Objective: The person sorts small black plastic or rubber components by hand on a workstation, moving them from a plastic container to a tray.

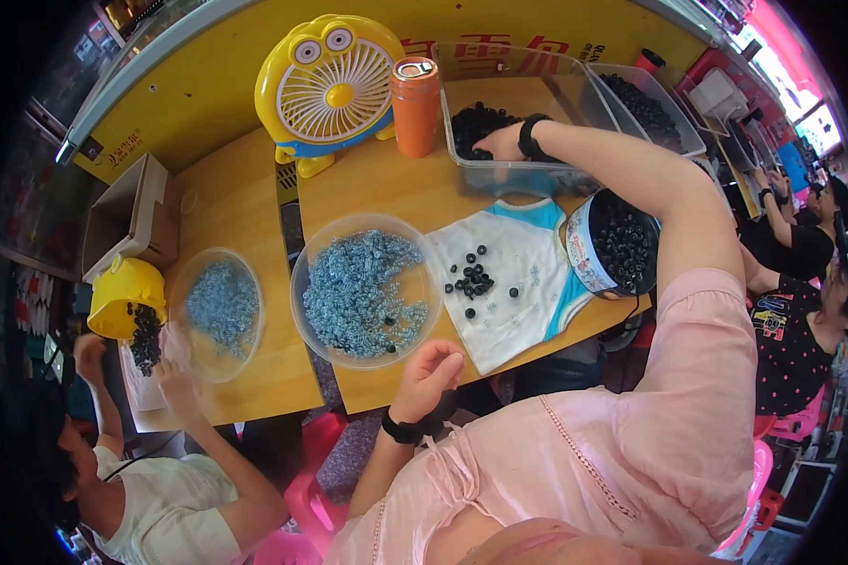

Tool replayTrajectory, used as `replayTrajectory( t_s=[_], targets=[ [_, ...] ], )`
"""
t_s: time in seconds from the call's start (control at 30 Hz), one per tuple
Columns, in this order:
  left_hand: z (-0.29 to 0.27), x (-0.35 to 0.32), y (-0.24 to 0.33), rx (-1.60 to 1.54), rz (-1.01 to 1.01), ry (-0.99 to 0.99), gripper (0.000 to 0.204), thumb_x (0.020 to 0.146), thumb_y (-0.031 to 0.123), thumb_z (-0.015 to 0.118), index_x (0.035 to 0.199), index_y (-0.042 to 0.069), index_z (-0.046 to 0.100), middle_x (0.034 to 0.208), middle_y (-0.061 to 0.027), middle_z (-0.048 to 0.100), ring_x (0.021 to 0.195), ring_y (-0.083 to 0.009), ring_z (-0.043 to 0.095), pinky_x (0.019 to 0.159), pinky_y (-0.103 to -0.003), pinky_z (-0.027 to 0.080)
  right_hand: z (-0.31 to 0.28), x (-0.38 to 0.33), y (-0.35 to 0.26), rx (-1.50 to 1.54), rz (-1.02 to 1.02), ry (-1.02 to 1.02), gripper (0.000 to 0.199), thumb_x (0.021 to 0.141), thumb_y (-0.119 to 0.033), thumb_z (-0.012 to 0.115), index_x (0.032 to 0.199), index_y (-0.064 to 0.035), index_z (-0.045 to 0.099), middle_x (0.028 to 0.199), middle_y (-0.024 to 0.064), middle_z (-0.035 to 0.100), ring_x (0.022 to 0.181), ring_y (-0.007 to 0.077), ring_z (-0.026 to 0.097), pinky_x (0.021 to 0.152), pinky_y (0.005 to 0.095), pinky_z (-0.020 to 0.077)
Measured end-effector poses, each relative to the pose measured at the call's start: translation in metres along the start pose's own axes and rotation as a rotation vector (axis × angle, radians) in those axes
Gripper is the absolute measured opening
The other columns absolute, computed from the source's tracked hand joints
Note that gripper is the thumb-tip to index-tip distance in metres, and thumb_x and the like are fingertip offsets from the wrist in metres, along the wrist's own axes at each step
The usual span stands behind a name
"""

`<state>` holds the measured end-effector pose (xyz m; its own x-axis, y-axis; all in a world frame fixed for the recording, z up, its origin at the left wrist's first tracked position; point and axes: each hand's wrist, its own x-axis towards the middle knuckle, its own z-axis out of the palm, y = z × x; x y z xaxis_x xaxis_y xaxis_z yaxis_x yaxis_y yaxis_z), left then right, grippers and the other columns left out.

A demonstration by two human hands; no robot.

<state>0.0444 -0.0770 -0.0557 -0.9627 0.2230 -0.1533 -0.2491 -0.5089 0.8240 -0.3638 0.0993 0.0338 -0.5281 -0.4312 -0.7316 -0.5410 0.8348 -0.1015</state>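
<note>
My right hand (501,143) reaches far forward into a clear plastic bin (537,176), its fingertips sunk among small black ring-like pieces (476,122) that hide them. Near the table's front edge, my left hand (429,379) is closed, fingers curled in toward the thumb; whatever they hold, if anything, is hidden. Just beyond it stands a round clear tub (303,325) of small blue translucent pieces (353,282), with a couple of black ones among them. To the right, a white and turquoise cloth (507,325) bears several loose black rings (471,281).
Under my right arm is a round tub (589,250) of black pieces. A yellow fan (334,89) and an orange tumbler (415,118) stand at the back. Another bin (683,141) is at right. On the left, a co-worker's hands (174,372) are beside a tipped yellow bucket (122,292).
</note>
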Motion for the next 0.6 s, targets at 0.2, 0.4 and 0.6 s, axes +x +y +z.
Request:
replayTrajectory(
  t_s=[0.2, 0.4, 0.6],
  targets=[
    [0.001, -0.005, 0.003, -0.022, -0.014, 0.01, 0.01, 0.1, 0.014, 0.059, 0.104, 0.005, 0.059, 0.082, 0.0008, 0.058, 0.066, -0.0065, 0.053, 0.058, -0.02, 0.043, -0.018, -0.029, -0.014, 0.178, 0.003, 0.027, 0.032, 0.07, -0.014, 0.073, 0.101, -0.0088, 0.067, 0.08, 0.0046, 0.062, 0.052, 0.0134, 0.053, 0.048, 0.0306, 0.0433],
    [0.001, 0.001, 0.004, -0.013, -0.018, 0.002, 0.012, 0.1, 0.017, 0.06, 0.105, 0.006, 0.059, 0.082, 0.0031, 0.057, 0.067, -0.0053, 0.053, 0.059, -0.02, 0.044, -0.051, -0.116, -0.02, 0.77, -0.155, 0.215, 0.019, 0.074, 0.003, 0.068, 0.08, -0.0099, 0.056, 0.07, 0.0015, 0.056, 0.052, 0.0065, 0.049, 0.036, 0.0206, 0.0267],
    [-0.002, 0.001, 0.004, -0.023, 0.012, 0.018, 0.012, 0.1, 0.019, 0.06, 0.105, 0.007, 0.059, 0.082, 0.003, 0.057, 0.066, -0.0049, 0.053, 0.058, -0.02, 0.044, -0.013, -0.171, -0.066, 0.888, -0.396, 0.032, 0.016, 0.074, 0.004, 0.068, 0.081, -0.0058, 0.057, 0.08, -0.0011, 0.054, 0.055, 0.0033, 0.046, 0.04, 0.0186, 0.0276]
  ],
)
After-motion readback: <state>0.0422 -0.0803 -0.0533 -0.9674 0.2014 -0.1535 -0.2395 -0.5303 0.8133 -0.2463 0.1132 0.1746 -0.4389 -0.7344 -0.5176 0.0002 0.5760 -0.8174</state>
